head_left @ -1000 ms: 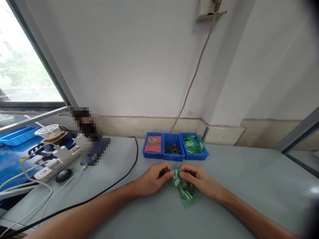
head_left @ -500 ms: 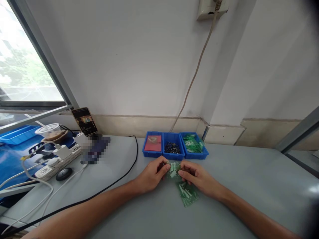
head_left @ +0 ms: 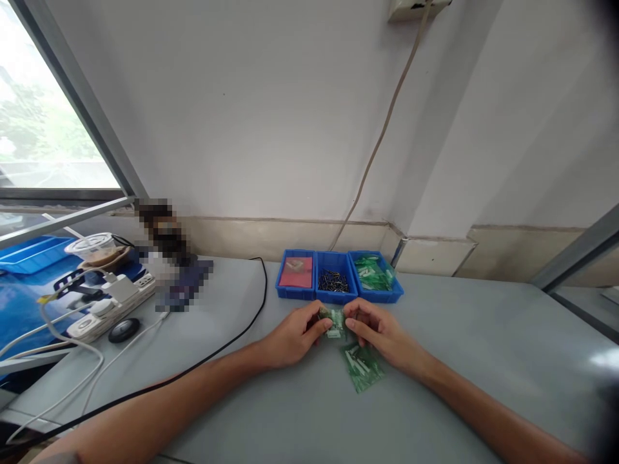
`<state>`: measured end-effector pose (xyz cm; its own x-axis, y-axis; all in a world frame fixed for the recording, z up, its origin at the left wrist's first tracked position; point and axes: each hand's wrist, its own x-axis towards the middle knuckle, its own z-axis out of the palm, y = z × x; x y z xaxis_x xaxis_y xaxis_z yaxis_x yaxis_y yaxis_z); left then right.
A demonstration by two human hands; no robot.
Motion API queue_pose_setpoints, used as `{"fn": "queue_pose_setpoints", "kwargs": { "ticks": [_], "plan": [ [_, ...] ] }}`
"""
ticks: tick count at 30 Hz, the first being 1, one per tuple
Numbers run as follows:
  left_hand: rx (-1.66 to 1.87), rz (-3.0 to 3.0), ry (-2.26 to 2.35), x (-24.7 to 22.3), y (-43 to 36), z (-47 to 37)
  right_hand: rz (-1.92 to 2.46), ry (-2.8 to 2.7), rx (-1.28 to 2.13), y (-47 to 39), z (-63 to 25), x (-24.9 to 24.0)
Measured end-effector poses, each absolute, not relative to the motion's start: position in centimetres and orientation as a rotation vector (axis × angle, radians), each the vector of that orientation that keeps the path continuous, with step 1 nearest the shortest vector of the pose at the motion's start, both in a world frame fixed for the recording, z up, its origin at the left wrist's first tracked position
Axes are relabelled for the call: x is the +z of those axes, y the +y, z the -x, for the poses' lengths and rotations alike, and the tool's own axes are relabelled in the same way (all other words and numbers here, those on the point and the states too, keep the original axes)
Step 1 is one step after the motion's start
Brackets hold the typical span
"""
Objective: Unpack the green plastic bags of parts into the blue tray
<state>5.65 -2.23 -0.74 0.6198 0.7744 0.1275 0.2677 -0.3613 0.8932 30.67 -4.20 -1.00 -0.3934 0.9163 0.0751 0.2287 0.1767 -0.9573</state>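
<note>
A small green-tinted clear bag (head_left: 334, 324) with whitish pieces inside is pinched between my two hands. My left hand (head_left: 296, 335) grips its left side with thumb and fingers, and my right hand (head_left: 380, 330) grips its right side. Below them, a second green bag (head_left: 362, 367) with white strips lies on the grey table. Just beyond my hands stand three blue bins in a row: the left bin (head_left: 296, 294) holds a red piece with a clear item on it, the middle bin (head_left: 337, 298) small dark metal parts, the right bin (head_left: 380, 296) more green bags.
On the left are a power strip (head_left: 82, 328) with plugs, a black round object (head_left: 124, 330), a lidded cup (head_left: 91, 248) and a blue tray (head_left: 36, 254). A black cable (head_left: 207, 358) crosses the table beneath my left arm. Metal frame bars flank both sides.
The bag between my hands has turned slightly and its pieces have shifted. My right hand has moved a little closer to my left. The whole view has tilted slightly downward.
</note>
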Motion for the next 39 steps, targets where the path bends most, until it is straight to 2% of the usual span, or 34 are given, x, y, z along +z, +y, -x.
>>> {"fn": "queue_pose_setpoints", "kwargs": {
  "ticks": [5,14,25,29,33,39],
  "plan": [
    [0.692,-1.951,0.846,-1.0,-2.1,-5.6,1.007,-1.635,1.32,-4.3,-30.5,-0.5],
    [0.764,-1.755,0.758,-1.7,-2.0,-5.8,1.145,-1.831,0.996,-4.2,-30.7,-1.5],
    [0.706,-1.9,0.806,-0.9,-2.2,-5.6,1.075,-1.922,0.903,-4.3,-30.8,-1.3],
    [0.699,-1.921,0.788,-0.8,-2.2,-5.7,1.185,-1.816,0.966,-4.5,-30.6,-1.6],
    [0.75,-1.913,0.821,-1.0,-2.2,-5.8,1.117,-1.703,1.078,-4.6,-30.4,-1.9],
    [0.794,-1.999,0.808,-1.0,-2.5,-5.7,1.104,-1.742,1.053,-4.8,-30.3,-1.6]
  ]
}}
